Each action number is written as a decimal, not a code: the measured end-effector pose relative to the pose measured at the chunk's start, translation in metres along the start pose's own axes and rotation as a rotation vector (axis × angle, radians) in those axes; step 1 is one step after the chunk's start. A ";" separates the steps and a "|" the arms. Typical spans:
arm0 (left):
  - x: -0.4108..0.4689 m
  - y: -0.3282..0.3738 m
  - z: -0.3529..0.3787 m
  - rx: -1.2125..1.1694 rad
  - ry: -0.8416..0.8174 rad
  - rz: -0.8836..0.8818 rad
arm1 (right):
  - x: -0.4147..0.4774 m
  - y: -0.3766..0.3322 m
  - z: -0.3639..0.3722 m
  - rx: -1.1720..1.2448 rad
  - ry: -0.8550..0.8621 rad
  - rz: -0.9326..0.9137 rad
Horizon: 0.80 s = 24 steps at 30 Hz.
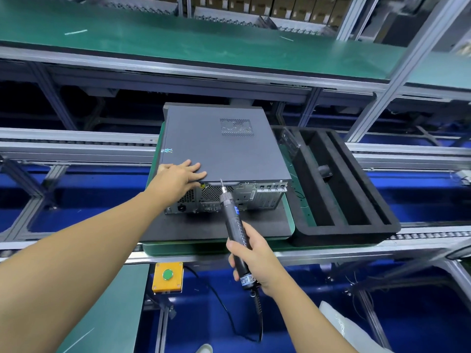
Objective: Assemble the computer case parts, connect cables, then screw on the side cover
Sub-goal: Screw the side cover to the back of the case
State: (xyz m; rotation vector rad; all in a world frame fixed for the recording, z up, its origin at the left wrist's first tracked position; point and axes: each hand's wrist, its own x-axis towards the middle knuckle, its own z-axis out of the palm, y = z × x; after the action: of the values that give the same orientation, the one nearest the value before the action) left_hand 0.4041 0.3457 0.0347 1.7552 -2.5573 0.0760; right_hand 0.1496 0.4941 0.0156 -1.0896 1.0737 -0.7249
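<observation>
Dark grey computer case (224, 149) lying flat with side cover (216, 154) on top, left hand (178, 178) pressing flat, fingers spread, on cover's near corner, right hand (251, 258) gripping electric screwdriver (233, 220), tip touching case's rear edge

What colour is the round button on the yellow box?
Green; the button shows clearly in the head view.

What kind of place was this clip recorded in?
Most likely a computer assembly line in a factory. A dark grey desktop computer case lies on a green pallet on a roller conveyor, the right hand holds a corded black electric screwdriver, and a yellow box with a green push button sits at the station edge.
</observation>
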 end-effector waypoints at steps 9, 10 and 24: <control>-0.002 -0.010 -0.005 0.050 0.044 0.048 | 0.004 -0.021 -0.054 0.168 0.233 -0.097; -0.001 -0.013 -0.005 0.012 0.037 0.030 | 0.007 -0.024 -0.061 0.187 0.259 -0.110; 0.051 0.041 -0.029 -0.390 0.273 0.050 | 0.087 -0.033 -0.177 -0.224 0.611 0.003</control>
State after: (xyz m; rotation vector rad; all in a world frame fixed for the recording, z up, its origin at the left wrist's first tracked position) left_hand 0.3479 0.3146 0.0660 1.4300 -2.2361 -0.1600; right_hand 0.0142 0.3475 0.0045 -1.0783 1.7066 -0.9848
